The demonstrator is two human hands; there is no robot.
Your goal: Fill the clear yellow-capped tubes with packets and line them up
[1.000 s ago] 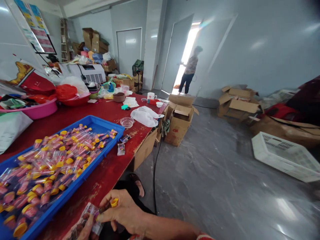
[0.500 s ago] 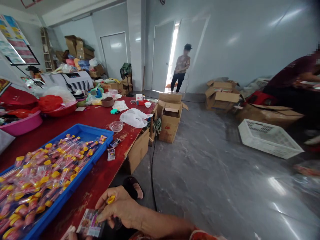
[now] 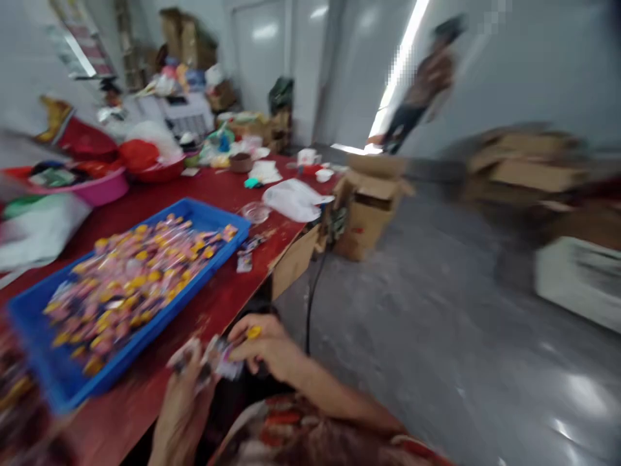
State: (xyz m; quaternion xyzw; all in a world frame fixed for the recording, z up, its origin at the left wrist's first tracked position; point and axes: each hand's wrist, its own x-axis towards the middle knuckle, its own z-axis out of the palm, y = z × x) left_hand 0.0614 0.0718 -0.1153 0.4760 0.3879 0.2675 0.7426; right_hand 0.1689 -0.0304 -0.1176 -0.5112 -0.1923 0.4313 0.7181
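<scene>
My right hand point(image 3: 269, 349) is closed, its thumb and fingertips pinching a small printed plastic packet point(image 3: 228, 367). A yellow-capped item point(image 3: 253, 332) is tucked in the same hand; its body is hidden. My left hand point(image 3: 187, 391) is closed at the packet's other side, with whitish, blurred material at its fingers. Both hands are over my lap, beside the red table's edge. Left of them, a blue tray point(image 3: 145, 340) holds many small clear tubes point(image 3: 140, 278) with yellow caps and pink contents. Another printed packet point(image 3: 244, 261) lies near the tray's right corner.
On the red table point(image 3: 272, 243) are a clear round dish point(image 3: 255, 212), a white plastic bag point(image 3: 294, 199), a mug point(image 3: 306, 157) and a pink basin point(image 3: 104, 188). An open carton point(image 3: 366, 220) and a white crate point(image 3: 577, 278) stand on the floor. A person point(image 3: 427, 81) stands by the door.
My view has swung left and tilted down, blurring the picture. Both hands now appear higher, and more of my left hand shows. The right hand still holds the packet and yellow-capped item.
</scene>
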